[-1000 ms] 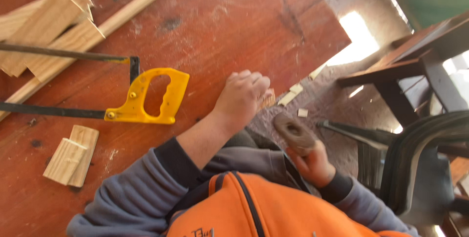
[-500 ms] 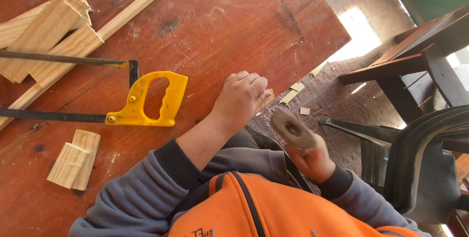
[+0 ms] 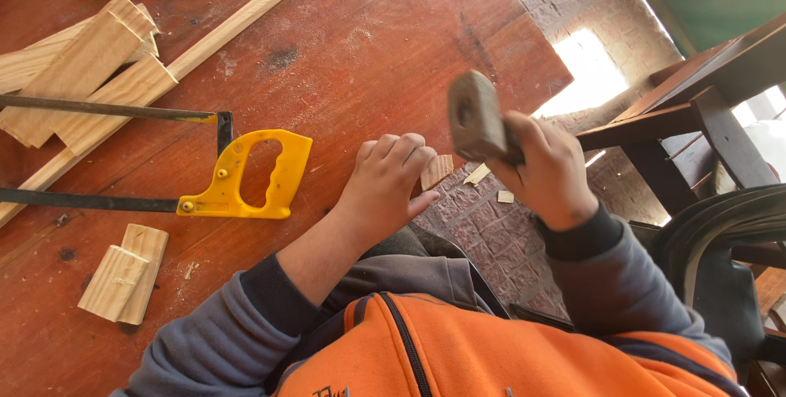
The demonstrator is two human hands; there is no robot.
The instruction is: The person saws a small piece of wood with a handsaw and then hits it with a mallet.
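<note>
**Hammer raised above desk edge**

Right hand (image 3: 550, 169): fingers clenched on hammer (image 3: 475, 119), now lifted from beside the lap to the desk (image 3: 344, 45) edge; head blurred, probably mid-swing. Left hand (image 3: 386, 184): curled on desk beside yellow-handled saw (image 3: 250, 174), holding nothing visible. Containers: none seen.

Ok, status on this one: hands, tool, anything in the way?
Left hand curled on table edge, empty. Right hand gripping hammer, raised off the edge. Saw and offcuts lie apart, left of both.
</note>
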